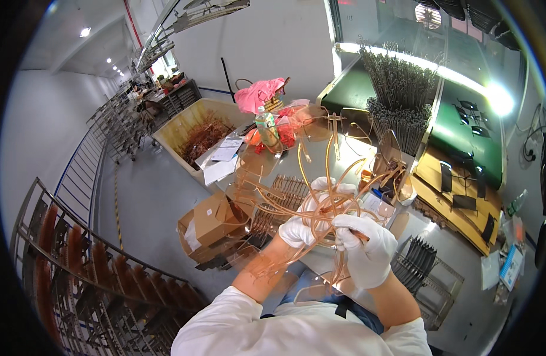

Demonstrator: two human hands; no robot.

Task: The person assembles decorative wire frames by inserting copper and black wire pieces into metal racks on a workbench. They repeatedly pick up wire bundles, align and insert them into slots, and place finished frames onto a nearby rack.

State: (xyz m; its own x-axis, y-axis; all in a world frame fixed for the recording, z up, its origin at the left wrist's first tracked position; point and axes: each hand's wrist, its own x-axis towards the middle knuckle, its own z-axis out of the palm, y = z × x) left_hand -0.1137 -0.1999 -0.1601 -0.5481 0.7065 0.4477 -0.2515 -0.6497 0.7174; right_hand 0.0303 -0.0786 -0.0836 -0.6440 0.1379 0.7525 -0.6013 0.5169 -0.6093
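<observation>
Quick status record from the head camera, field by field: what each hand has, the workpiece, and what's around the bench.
left hand: white-gloved left hand, closed around the amber plastic frame
right hand: white-gloved right hand, gripping the same frame lower down, a thin brownish tool in its fingers
workpiece: translucent amber, branching thin runners, held above the bench
bench: grey table, partly covered by racks
behind the hands: plastic bottle, pink cloth
left of bench: cardboard box, beige bin holding amber scraps
far right: green mat

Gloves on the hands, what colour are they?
White, both the left hand and the right hand, seen best in the head view.
</observation>
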